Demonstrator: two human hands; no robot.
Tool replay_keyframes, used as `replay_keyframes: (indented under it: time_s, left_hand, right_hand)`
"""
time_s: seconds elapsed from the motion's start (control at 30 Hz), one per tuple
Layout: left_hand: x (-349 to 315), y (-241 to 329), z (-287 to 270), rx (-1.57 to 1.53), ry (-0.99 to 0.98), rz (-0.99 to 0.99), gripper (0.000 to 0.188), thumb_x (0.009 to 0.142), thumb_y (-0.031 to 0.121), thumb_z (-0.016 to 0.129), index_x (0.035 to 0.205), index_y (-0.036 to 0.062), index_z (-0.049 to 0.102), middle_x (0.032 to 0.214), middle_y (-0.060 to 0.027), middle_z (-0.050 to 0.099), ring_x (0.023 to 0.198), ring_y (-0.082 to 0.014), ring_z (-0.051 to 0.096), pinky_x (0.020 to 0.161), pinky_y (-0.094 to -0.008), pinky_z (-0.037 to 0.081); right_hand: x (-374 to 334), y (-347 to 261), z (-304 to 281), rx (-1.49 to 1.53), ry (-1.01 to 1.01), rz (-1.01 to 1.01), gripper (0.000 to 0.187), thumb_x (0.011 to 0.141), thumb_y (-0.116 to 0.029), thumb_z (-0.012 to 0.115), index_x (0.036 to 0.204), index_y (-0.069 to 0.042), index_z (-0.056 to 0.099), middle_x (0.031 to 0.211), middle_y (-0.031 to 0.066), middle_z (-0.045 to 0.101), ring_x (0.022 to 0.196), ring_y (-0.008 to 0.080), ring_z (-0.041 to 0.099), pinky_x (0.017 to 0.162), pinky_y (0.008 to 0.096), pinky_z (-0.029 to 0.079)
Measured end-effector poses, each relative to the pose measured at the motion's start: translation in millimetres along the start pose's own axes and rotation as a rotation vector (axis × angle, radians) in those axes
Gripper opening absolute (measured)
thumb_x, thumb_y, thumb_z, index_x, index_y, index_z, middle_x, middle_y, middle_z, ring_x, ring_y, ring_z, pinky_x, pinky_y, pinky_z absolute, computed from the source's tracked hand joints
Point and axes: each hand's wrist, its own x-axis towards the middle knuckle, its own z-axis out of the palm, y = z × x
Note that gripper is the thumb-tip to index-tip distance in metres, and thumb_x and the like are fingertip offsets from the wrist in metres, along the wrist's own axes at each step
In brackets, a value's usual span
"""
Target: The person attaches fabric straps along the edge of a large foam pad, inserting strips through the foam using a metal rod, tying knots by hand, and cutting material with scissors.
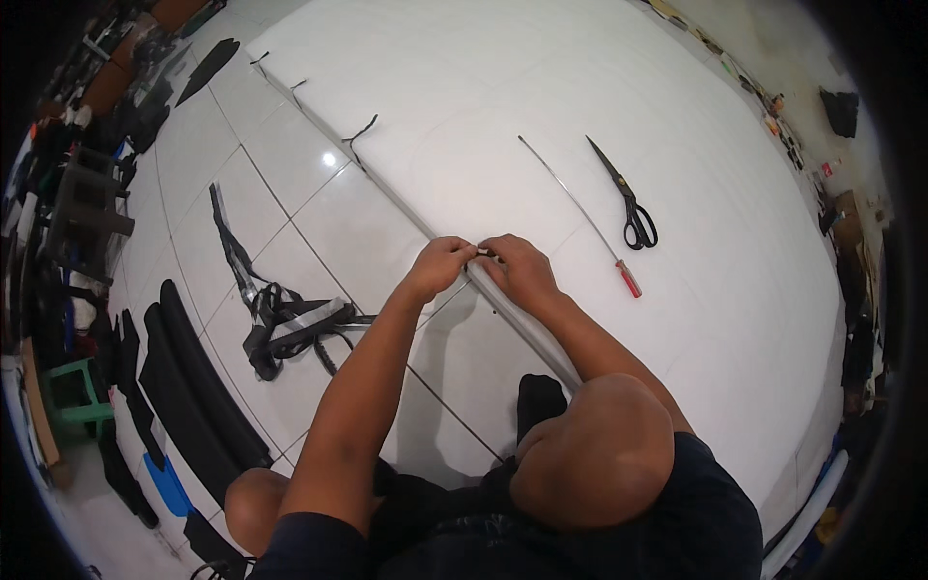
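Note:
My left hand (443, 266) and my right hand (522, 273) meet at the edge of a large white sheet (464, 106), fingers pinched on a short dark strip (486, 253). Most of that strip is hidden by the fingers. Beneath them, a long pale tube-like edge (401, 205) runs diagonally from far left toward my knee. Farther along it, a thin black tie (362, 138) sticks up, with two more beyond. To the right, on the white sheet, lie a long screwdriver with a red handle (628, 278) and black-handled scissors (630, 205).
A tangled heap of black and grey strips (280, 314) lies on the tiled floor (319, 251) to the left. Long black padded pieces (198, 387) rest nearer me. A green stool (82, 396), a dark stool (89, 208) and clutter line the left side.

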Motion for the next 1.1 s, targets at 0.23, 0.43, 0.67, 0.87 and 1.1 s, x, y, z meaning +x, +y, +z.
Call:
replay_keyframes:
  time_s: [0.23, 0.43, 0.67, 0.87, 1.1]
  left_hand:
    - [-2, -6, -2, -0.072, -0.031, 0.061, 0.024, 0.093, 0.023, 0.061, 0.100, 0.0002, 0.068, 0.089, -0.0020, 0.064, 0.081, -0.0120, 0.054, 0.075, -0.0281, 0.045]
    - [-16, 5, -7, 0.294, 0.205, 0.077, 0.026, 0.086, 0.023, 0.069, 0.093, -0.0013, 0.068, 0.087, -0.0091, 0.068, 0.079, -0.0153, 0.061, 0.071, -0.0302, 0.049]
    - [-9, 32, 3, 0.489, 0.262, 0.106, 0.029, 0.084, 0.024, 0.068, 0.089, -0.0049, 0.069, 0.080, -0.0113, 0.068, 0.078, -0.0192, 0.063, 0.074, -0.0338, 0.051]
    - [-14, 14, 0, -0.012, -0.061, 0.060, 0.032, 0.093, 0.024, 0.060, 0.106, -0.0035, 0.070, 0.095, -0.0060, 0.069, 0.089, -0.0161, 0.060, 0.084, -0.0301, 0.047]
    - [-25, -10, 21, 0.125, 0.235, 0.390, 0.018, 0.089, 0.014, 0.068, 0.097, -0.0019, 0.069, 0.090, -0.0095, 0.062, 0.086, -0.0188, 0.059, 0.081, -0.0307, 0.048]
  right_hand:
    - [-4, 4, 5, -0.012, 0.074, 0.002, 0.018, 0.087, -0.027, 0.068, 0.088, -0.010, 0.067, 0.083, 0.0053, 0.063, 0.083, 0.0275, 0.061, 0.070, 0.0411, 0.049]
    - [-8, 7, 10, -0.099, 0.126, 0.114, 0.016, 0.087, -0.021, 0.066, 0.078, -0.009, 0.062, 0.079, 0.0049, 0.059, 0.076, 0.0272, 0.059, 0.067, 0.0419, 0.045]
    - [-17, 6, 4, -0.201, 0.156, -0.207, 0.007, 0.082, -0.015, 0.066, 0.080, -0.011, 0.061, 0.077, 0.0049, 0.056, 0.071, 0.0251, 0.057, 0.062, 0.0406, 0.041]
    - [-2, -1, -5, -0.014, -0.041, -0.232, 0.006, 0.081, -0.014, 0.066, 0.084, -0.009, 0.062, 0.077, 0.0046, 0.056, 0.074, 0.0244, 0.061, 0.066, 0.0427, 0.048]
    - [27, 24, -19, 0.138, -0.209, -0.266, 0.010, 0.087, -0.016, 0.064, 0.095, -0.009, 0.067, 0.095, 0.0070, 0.066, 0.091, 0.0282, 0.063, 0.077, 0.0400, 0.051]
